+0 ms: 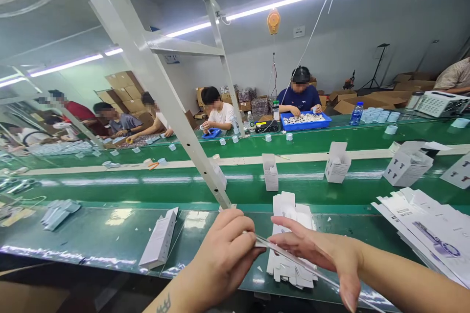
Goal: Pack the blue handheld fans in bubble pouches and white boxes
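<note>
Carton sheet (316,271), 1 piece seen edge-on, slants between the hands: the left hand (227,249) is curled firmly on its left end, while the right hand (321,249) is spread open along it, contact unclear. It looks flat, so its shaping seems undone. Left of the left hand lies 1 formed box (159,239); beyond both hands stand 5 seemingly formed white boxes (270,173), 1 partly behind a post (191,149). Flat cartons make 2 piles: 1 just beyond the right hand (292,276), 1 right of it (429,239); sheets uncountable.
</note>
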A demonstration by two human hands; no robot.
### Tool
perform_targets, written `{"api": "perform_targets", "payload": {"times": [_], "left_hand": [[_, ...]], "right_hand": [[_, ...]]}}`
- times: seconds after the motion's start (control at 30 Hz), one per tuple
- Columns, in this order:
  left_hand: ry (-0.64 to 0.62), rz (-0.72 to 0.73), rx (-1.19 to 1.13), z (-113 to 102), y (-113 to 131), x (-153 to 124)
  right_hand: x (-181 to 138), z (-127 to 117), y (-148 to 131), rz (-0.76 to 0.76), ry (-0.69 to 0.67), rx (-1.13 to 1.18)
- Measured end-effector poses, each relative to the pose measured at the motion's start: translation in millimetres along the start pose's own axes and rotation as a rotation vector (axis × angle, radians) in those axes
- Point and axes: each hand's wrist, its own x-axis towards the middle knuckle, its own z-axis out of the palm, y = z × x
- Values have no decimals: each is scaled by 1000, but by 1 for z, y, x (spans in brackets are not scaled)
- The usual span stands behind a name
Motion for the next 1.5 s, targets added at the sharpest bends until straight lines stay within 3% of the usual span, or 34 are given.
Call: {"api": "perform_targets", "payload": {"times": [0.13,0.3,0.43,0.53,0.6,0.63,0.73,0.8,0.9,1.03,1.13,1.23,1.4,1.5], "left_hand": [[-202,-139,37,-5,11,4],[-295,-444,-163,4,11,0],[-314,-423,-496,-7,-13,-10],[-116,-398,-960,-11,-36,-14],[32,-437,-1157,0,-42,-12],[22,-454,-1209,8,-41,-10],[-176,-441,-1229,37,-21,-4],[-197,-411,-1172,49,-4,-4],[-1,-487,-1248,54,15,-8],[549,-971,-1406,62,29,-9],[692,-1095,-1418,72,39,-6],[602,-1034,-1446,71,41,-11],[223,-801,-1567,60,18,-31],[229,-751,-1630,61,10,-28]], "right_hand": [[3,-1,6,7,8,-76],[2,-1,-5,101,238,-123],[-9,-9,-15,154,334,-248],[-13,-12,-21,152,287,-305],[-7,-11,-24,139,222,-290],[-2,-9,-24,136,179,-289],[17,-3,-21,156,2,-307],[23,0,-19,179,-97,-345],[16,8,-24,160,-61,-493],[-3,35,-40,55,313,-973],[1,53,-44,2,370,-1245],[14,56,-41,-50,401,-1231],[19,40,-41,-100,350,-959],[21,28,-43,-99,311,-859]]}}
